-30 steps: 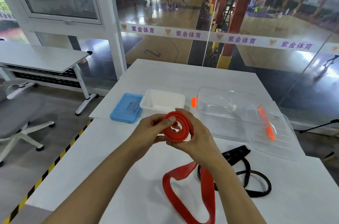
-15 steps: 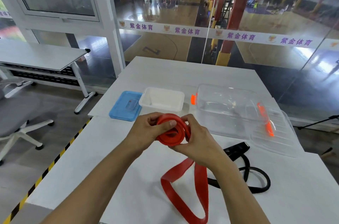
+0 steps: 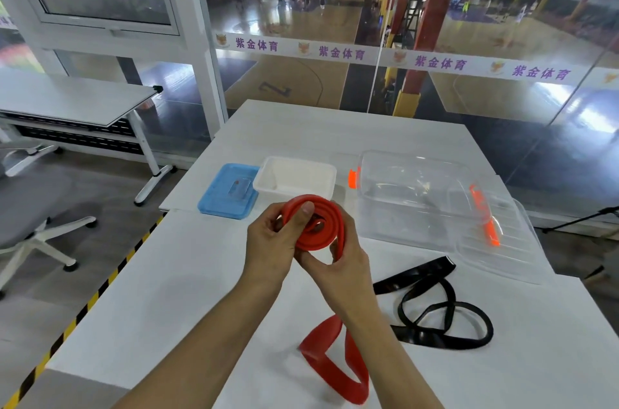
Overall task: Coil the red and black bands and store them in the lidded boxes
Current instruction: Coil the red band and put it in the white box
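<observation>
White table [image 3: 207, 278], second white table [image 3: 67, 100] left, grey office chair [image 3: 30, 207], yellow-black floor tape [image 3: 83, 304], glass wall [image 3: 335, 23] behind.

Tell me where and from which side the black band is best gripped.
Probably the flat end strap of the black band, coming from above. It lies apart from the tangled loops on the table, so fingers can pinch it alone. Both hands are busy with the red band.

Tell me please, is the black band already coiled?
No, the black band lies loose on the table, touched by neither hand.
</observation>
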A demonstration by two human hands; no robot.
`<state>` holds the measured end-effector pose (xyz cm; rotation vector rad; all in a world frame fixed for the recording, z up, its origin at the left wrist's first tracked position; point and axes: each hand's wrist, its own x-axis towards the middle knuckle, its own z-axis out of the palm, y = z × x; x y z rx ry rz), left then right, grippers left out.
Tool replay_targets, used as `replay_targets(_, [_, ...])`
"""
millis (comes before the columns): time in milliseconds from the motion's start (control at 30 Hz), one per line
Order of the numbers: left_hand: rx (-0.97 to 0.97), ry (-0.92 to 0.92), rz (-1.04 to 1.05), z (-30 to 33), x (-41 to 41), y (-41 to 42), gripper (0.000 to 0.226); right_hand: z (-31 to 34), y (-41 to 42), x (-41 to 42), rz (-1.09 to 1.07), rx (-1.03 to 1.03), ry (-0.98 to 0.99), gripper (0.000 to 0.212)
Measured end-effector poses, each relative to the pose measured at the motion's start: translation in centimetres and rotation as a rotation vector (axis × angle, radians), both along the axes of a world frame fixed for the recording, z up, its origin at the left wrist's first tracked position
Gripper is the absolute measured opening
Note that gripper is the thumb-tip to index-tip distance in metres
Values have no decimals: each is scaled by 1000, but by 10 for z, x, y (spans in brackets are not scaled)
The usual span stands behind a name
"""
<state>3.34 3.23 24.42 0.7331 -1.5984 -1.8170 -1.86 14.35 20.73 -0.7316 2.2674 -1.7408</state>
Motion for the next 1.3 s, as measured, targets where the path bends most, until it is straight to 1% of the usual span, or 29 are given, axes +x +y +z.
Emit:
replay_targets(67, [30, -19, 19, 0, 0, 4, 53, 0, -1, 1, -33, 5, 26, 94])
replay_targets(100, [39, -28, 29, -1, 0, 5, 48, 0, -1, 1, -46, 19, 45, 96])
replay_targets(167, [47, -62, 39, -3, 0, 7, 37, -2, 0, 2, -61, 44, 77, 96])
replay_targets(267, [69, -119, 14, -7, 1, 7, 36, -5, 0, 1, -51, 70, 108, 91])
replay_targets(333, [111, -165, -60, -10, 2, 2, 40, -6, 3, -4, -20, 108, 128, 86])
replay_targets(467, [144, -234, -287, -6, 12, -21, 36, 1, 20, -21, 108, 235, 179, 83])
replay_targets(567, [59, -267, -460, 1, 18, -41, 40, 10, 33, -34, 255, 348, 221, 87])
replay_targets(633, [-47, -352, -620, 8, 20, -48, 43, 16, 36, -34, 327, 406, 248, 88])
replay_targets(700, [-169, -453, -727, 13, 19, -51, 39, 19, 35, -29, 374, 433, 275, 88])
replay_targets(733, [-224, -482, -736, 15, 18, -52, 35, 19, 34, -27, 386, 431, 284, 88])
replay_targets(800, [-304, -485, -694, 16, 17, -51, 30, 19, 33, -24, 393, 395, 277, 88])
replay_targets(900, [-356, -404, -591, 12, 20, -44, 30, 19, 37, -23, 377, 348, 209, 90])
replay_targets(1000, [-310, -257, -513, 5, 23, -33, 37, 21, 39, -21, 377, 270, 100, 88])
replay_targets(1133, [-235, -134, -369, 4, 24, -22, 43, 20, 36, -17, 370, 164, 61, 80])
replay_targets(1200, [-215, -98, -317, 4, 24, -18, 41, 18, 35, -15, 340, 143, 55, 82])
replay_targets(1300, [-193, -73, -230, 4, 23, -12, 37, 18, 34, -12, 317, 124, 31, 92])
